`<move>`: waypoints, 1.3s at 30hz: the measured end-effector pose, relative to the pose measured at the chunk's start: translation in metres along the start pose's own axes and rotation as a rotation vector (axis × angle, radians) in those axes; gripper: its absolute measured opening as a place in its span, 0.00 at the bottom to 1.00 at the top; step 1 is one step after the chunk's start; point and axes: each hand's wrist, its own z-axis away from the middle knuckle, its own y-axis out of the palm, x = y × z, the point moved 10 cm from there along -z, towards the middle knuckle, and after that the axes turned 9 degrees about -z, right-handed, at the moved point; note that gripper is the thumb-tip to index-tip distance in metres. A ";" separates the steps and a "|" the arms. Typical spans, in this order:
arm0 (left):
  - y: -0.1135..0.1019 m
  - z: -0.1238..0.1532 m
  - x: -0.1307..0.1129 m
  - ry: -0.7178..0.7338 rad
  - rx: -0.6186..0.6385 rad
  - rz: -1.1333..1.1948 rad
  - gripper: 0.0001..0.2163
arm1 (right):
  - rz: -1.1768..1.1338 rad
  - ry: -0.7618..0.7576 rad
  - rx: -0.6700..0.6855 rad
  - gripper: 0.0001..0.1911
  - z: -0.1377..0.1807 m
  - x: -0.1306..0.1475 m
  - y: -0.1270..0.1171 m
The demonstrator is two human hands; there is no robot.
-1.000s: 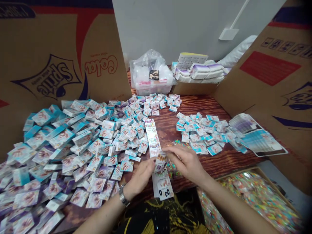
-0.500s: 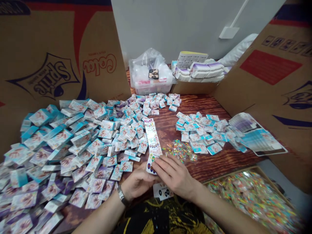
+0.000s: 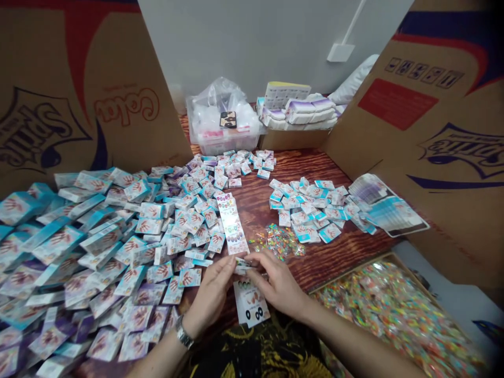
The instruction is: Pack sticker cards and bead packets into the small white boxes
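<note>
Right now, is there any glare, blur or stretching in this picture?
Head view, middle: glare whitens part of the sticker strip; head view, just below: the small white piece between the fingers is too blurred to read; head view, both sides: the left carton and right carton slant outward, perhaps from lens distortion; head view, top right: the corner goes dark.

A large pile of boxes (image 3: pixel 118 252) covered the left of the table (image 3: pixel 255 205), before a carton (image 3: pixel 134 142). Right of it lay a sticker strip (image 3: pixel 232 226), beyond the left hand (image 3: pixel 212 286) and right hand (image 3: pixel 279 283), which had a slip (image 3: pixel 242 266) between them. A sheet (image 3: pixel 252 303) lay nearer. Packets (image 3: pixel 277 241) lay between the strip and a smaller pile of boxes (image 3: pixel 311 210); right of that were cards (image 3: pixel 380 205). Behind stood a tub (image 3: pixel 228 143), left of a box (image 3: pixel 295 139) holding bundles (image 3: pixel 311 111).
</note>
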 end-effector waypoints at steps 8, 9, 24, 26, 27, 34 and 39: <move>-0.001 -0.009 0.006 0.068 -0.096 -0.160 0.17 | 0.012 0.040 0.056 0.09 -0.004 -0.031 -0.006; -0.003 -0.010 0.008 0.053 -0.105 -0.177 0.17 | 0.056 0.082 0.056 0.10 -0.009 -0.043 -0.013; 0.000 -0.023 -0.008 0.256 -0.055 -0.579 0.11 | 0.600 0.359 0.361 0.14 -0.062 -0.146 -0.015; 0.013 -0.031 -0.024 0.350 -0.033 -0.739 0.11 | 0.616 0.352 0.367 0.14 -0.061 -0.144 -0.013; 0.022 -0.038 -0.034 0.408 -0.025 -0.851 0.11 | 0.618 0.347 0.366 0.14 -0.060 -0.144 -0.012; 0.115 -0.145 -0.071 0.643 0.071 -1.318 0.19 | 0.609 0.313 0.300 0.16 -0.044 -0.149 -0.007; 0.160 -0.212 -0.049 0.650 0.253 -1.531 0.20 | 0.578 0.263 0.261 0.20 -0.041 -0.146 -0.010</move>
